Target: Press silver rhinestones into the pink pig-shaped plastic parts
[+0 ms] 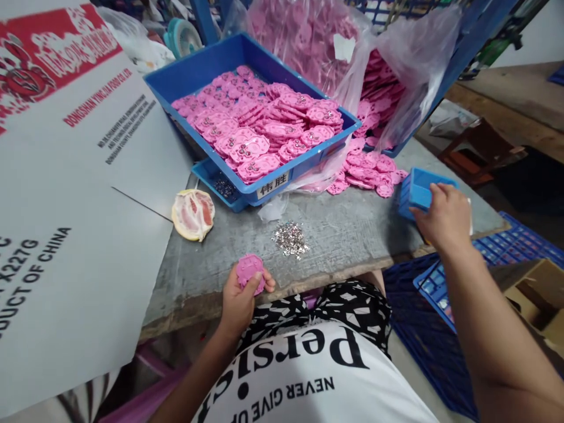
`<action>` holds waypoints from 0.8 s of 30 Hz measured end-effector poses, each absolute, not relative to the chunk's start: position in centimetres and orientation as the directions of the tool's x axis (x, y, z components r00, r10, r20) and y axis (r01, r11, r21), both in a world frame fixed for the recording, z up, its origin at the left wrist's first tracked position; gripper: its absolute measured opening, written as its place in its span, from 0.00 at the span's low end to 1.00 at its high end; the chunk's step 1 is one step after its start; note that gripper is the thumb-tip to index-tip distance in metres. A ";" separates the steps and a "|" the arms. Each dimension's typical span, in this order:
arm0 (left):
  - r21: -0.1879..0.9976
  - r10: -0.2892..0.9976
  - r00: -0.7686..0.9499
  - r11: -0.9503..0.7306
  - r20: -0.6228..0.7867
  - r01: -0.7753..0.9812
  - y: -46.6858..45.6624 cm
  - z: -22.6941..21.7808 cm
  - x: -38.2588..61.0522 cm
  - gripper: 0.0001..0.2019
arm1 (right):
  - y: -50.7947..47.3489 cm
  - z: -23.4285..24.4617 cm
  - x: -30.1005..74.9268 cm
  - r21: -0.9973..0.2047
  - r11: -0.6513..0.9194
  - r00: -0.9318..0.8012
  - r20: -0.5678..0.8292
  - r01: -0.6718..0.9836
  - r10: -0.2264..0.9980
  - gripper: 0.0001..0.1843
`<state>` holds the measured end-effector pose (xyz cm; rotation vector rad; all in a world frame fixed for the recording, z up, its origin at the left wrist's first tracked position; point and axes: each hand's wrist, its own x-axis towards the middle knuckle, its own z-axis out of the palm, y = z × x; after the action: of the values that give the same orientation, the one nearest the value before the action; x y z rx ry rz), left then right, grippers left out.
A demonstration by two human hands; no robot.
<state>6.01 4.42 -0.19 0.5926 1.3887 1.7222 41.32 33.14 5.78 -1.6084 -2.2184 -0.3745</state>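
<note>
My left hand (240, 296) is closed on a pink pig-shaped piece (249, 270) at the near edge of the grey table (352, 235). My right hand (443, 214) is stretched out to the right and grips the side of a small blue box (416, 189) at the table's right edge. A little heap of tiny silver bits (289, 239) lies between the two hands. Behind it stands a blue tray (211, 64) filled with several stacked pink pieces (264, 126).
More pink pieces (365, 170) spill from a clear plastic bag (396, 64) at the back right. A peeled pomelo segment (192, 214) lies left of the tray. A flattened printed carton (66, 194) covers the left. Blue crates (440, 305) and a cardboard box (535, 296) stand on the floor to the right.
</note>
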 end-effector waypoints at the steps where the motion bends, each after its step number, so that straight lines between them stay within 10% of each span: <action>1: 0.952 0.827 -0.546 -0.046 -0.135 -0.304 4.4 -0.2 6.0 0.15 | 33.7 5.6 42.6 0.044 0.297 -0.289 0.406 0.954 0.867 0.29; 11: 0.956 0.825 -0.542 -0.008 -0.160 -0.294 4.3 -0.2 6.0 0.15 | 30.4 6.6 42.7 0.307 0.404 -0.497 0.352 0.862 0.793 0.21; 24: 0.957 0.835 -0.531 -0.020 -0.143 -0.288 4.3 -0.4 5.7 0.16 | 24.7 2.8 41.5 0.269 0.475 -0.537 0.245 0.837 0.807 0.11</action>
<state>5.66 4.26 -0.41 0.6112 1.4084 1.6835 41.47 24.71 2.76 -1.4669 -2.6256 -0.5522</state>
